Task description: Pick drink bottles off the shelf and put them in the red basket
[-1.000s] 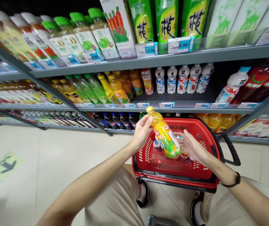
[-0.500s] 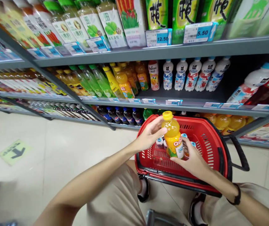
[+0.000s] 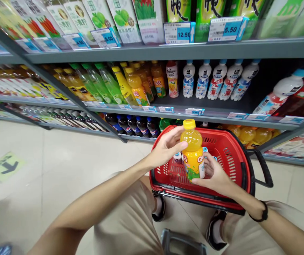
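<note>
An orange juice bottle (image 3: 193, 154) with a yellow cap stands upright above a red shopping basket (image 3: 234, 156). My left hand (image 3: 167, 146) grips its upper part near the neck, thumb across the front. My right hand (image 3: 214, 175) cups the bottle's lower end from below and behind. Several small white bottles with blue caps (image 3: 177, 157) lie inside the basket, mostly hidden by my hands.
Grey store shelves (image 3: 183, 51) run across the back, filled with juice and milk bottles (image 3: 215, 81) and blue price tags (image 3: 225, 30). The basket has a black handle (image 3: 263, 170) at the right. Pale tile floor with a green arrow sticker (image 3: 4, 166) lies to the left.
The bottle has swung from tilted to upright and both hands stayed on it. The view has shifted down slightly.
</note>
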`<act>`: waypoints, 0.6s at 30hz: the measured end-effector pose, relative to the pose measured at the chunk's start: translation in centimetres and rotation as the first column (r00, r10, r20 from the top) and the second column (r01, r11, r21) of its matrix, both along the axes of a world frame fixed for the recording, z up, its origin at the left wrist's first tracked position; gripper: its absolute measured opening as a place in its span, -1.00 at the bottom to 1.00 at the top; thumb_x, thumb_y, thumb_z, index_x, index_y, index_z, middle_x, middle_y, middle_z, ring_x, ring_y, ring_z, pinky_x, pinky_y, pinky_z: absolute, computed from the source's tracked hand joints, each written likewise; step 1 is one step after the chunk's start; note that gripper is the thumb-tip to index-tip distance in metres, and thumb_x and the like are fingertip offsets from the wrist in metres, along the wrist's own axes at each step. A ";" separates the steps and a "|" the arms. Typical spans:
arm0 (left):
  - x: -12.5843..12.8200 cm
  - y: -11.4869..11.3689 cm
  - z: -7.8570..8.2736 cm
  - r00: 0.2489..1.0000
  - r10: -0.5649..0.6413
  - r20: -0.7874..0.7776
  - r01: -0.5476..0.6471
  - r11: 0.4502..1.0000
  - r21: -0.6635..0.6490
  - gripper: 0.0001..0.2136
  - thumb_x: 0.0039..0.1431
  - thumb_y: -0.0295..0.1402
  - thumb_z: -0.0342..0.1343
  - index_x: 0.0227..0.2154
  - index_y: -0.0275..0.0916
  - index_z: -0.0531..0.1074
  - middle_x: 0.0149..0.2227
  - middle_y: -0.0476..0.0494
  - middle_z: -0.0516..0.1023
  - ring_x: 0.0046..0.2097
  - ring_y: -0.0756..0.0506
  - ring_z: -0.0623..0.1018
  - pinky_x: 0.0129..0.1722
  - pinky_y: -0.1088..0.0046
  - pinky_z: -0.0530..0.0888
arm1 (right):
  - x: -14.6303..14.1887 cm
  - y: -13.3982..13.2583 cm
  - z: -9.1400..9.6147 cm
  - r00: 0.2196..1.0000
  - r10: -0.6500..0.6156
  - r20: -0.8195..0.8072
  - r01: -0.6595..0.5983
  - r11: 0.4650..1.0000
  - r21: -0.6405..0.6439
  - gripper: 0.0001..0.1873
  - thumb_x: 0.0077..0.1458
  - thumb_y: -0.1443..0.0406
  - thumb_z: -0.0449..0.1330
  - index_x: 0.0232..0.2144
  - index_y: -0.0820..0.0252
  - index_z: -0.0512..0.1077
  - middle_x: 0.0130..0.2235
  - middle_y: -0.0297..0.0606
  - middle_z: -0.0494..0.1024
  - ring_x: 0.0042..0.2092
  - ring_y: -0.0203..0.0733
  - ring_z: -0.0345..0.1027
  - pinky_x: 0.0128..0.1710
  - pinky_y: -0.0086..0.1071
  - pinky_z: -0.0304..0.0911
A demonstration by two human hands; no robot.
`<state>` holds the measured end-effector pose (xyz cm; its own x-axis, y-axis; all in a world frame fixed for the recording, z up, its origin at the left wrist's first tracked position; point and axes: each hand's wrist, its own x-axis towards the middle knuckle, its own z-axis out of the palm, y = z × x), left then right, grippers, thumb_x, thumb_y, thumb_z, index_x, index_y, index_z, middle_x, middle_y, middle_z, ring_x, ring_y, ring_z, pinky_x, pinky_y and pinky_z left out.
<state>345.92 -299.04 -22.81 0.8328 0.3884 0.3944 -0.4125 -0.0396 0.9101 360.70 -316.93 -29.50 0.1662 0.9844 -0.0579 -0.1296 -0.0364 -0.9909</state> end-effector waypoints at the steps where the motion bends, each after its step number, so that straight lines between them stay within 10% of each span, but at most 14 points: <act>1: -0.1 -0.2 0.0 1.000 -0.007 0.000 0.007 1.000 -0.003 -0.53 0.32 -0.25 0.29 0.26 -0.10 0.45 0.33 -0.27 0.47 0.32 -0.25 0.49 0.34 0.11 0.43 | 0.0 0.0 0.1 0.999 0.027 -0.043 -0.027 1.000 0.000 -0.24 -0.09 0.21 0.59 0.04 0.00 0.25 0.14 -0.11 0.58 0.16 -0.02 0.55 0.17 -0.13 0.47; 18: -1.1 -0.4 1.1 0.997 0.030 -0.066 -0.038 0.991 -0.127 -0.43 0.25 -0.16 0.34 0.29 -0.13 0.44 0.38 -0.32 0.39 0.35 -0.33 0.45 0.34 0.08 0.41 | 1.2 -0.6 1.2 0.884 0.199 -0.423 -0.270 0.956 -0.115 -0.30 0.10 -0.05 0.45 0.21 -0.01 0.43 0.18 -0.07 0.60 0.14 0.08 0.55 0.08 -0.07 0.46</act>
<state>344.85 -299.43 -21.68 0.8401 0.4607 0.2863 -0.3541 0.0659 0.9329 361.90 -317.56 -28.28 -0.1411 0.9615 -0.2356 -0.4828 -0.2746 -0.8316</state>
